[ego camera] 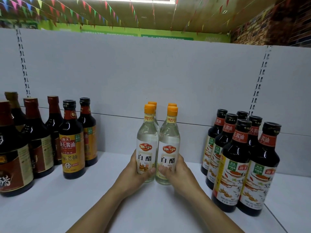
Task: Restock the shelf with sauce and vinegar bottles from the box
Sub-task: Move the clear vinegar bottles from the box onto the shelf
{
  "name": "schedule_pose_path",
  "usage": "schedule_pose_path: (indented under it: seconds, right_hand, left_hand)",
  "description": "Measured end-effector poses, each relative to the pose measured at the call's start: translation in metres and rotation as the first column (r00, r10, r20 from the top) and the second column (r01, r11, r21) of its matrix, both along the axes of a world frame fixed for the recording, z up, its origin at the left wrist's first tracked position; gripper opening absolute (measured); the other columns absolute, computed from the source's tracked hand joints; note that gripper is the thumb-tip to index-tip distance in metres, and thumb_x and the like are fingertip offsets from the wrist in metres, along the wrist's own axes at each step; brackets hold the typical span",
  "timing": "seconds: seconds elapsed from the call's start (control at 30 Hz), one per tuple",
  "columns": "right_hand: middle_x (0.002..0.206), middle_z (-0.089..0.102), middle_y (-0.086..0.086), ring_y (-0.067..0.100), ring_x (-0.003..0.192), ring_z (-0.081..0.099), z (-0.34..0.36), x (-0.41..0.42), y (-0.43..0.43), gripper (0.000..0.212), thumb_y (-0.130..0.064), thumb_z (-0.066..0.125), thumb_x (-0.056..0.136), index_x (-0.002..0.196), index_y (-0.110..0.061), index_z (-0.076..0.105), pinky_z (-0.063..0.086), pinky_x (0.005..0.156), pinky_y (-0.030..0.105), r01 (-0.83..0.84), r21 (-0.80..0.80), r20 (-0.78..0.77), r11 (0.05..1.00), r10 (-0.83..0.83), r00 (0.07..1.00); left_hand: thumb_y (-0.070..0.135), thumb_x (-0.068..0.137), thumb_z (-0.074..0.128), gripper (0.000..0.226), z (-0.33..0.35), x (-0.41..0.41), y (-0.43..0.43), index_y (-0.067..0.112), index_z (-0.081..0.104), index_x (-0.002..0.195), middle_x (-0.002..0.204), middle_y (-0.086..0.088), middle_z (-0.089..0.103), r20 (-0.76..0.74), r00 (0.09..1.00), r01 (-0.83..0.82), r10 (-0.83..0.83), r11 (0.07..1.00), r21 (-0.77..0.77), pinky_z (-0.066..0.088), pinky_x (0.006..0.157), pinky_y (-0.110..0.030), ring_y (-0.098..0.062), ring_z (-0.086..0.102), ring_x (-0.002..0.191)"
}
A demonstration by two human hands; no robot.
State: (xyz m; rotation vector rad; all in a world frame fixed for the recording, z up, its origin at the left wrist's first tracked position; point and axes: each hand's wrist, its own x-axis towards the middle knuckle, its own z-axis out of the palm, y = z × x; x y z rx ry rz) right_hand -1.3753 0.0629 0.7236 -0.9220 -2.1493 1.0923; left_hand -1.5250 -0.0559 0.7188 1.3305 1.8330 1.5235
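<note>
On white shelf (70,204), head view: left hand (134,171) wrapping around left white vinegar bottle (146,148), right hand (181,172) wrapping around right white vinegar bottle (169,149). Both are standing upright, touching, mid-shelf. Rear vinegar bottles (172,104) are sitting just behind (seemingly placed already). Dark soy sauce bottles (235,165) are filling right side, mushroom soy sauce bottles (72,148) left. Bare shelf is showing between groups. Box is lying out of view, so stock left is unknown.

Grocery shop: white display shelf (84,199), rows of sauce bottles (230,167), ceiling bunting (39,2)
</note>
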Motion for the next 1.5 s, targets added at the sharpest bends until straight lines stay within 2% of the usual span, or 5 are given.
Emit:
schedule_pose_path:
  seconds: [0.13,0.87,1.1,1.27,1.5]
  right_hand:
    - [0.133,0.062,-0.014,0.013,0.121,0.063,-0.003,0.001,0.003,0.084,-0.053,0.080,0.077,0.145,-0.035,0.032,0.055,0.102,0.044,-0.010,-0.020,0.050,1.000,0.011,0.999]
    - [0.139,0.055,-0.006,0.021,0.125,0.060,-0.005,0.004,0.006,0.107,-0.077,0.069,0.055,0.144,-0.037,0.026,0.054,0.101,0.048,-0.010,0.003,0.102,1.000,0.010,0.995]
    - [0.132,0.055,0.010,0.030,0.118,0.059,0.014,0.028,-0.005,0.076,-0.064,0.064,0.088,0.137,-0.008,0.045,0.053,0.091,0.040,-0.032,0.184,0.461,0.982,-0.057,0.886]
    - [0.125,0.066,0.006,0.027,0.108,0.064,0.026,0.038,-0.027,0.049,-0.047,0.052,0.097,0.135,-0.016,0.054,0.055,0.091,0.039,-0.227,0.337,0.630,0.914,-0.040,0.775]
    - [0.114,0.067,-0.010,0.015,0.106,0.062,0.049,0.037,-0.071,0.027,-0.048,0.055,0.097,0.113,-0.029,0.066,0.054,0.091,0.040,-0.377,0.366,0.329,0.851,0.261,0.908]
  left_hand:
    - [0.022,0.095,0.070,0.067,0.002,-0.001,0.000,0.046,0.027,0.140,0.127,0.028,0.058,0.010,0.999,0.048,-0.048,0.999,0.007,0.052,0.074,-0.004,0.022,0.062,0.102]
    - [0.007,0.094,0.070,0.084,0.002,0.001,0.001,0.052,0.017,0.140,0.130,0.023,0.057,0.028,0.998,0.059,-0.058,0.998,-0.038,0.055,0.078,-0.010,0.016,0.065,0.107]
    - [0.044,0.085,0.080,0.128,0.016,0.021,-0.020,0.026,-0.024,0.159,0.165,0.001,0.032,-0.017,0.995,-0.095,0.094,0.958,-0.270,0.033,0.123,-0.043,-0.019,0.033,0.151]
    - [0.051,0.088,0.073,0.104,0.021,0.047,-0.046,0.032,0.004,0.163,0.166,-0.004,0.029,-0.085,0.945,-0.325,0.314,0.927,-0.189,0.038,0.119,-0.047,-0.023,0.034,0.151]
    - [0.042,0.095,0.068,0.047,0.028,0.081,-0.099,0.030,0.052,0.138,0.135,0.006,0.061,-0.117,0.807,-0.582,0.578,0.813,0.004,0.049,0.095,-0.026,-0.008,0.058,0.119]
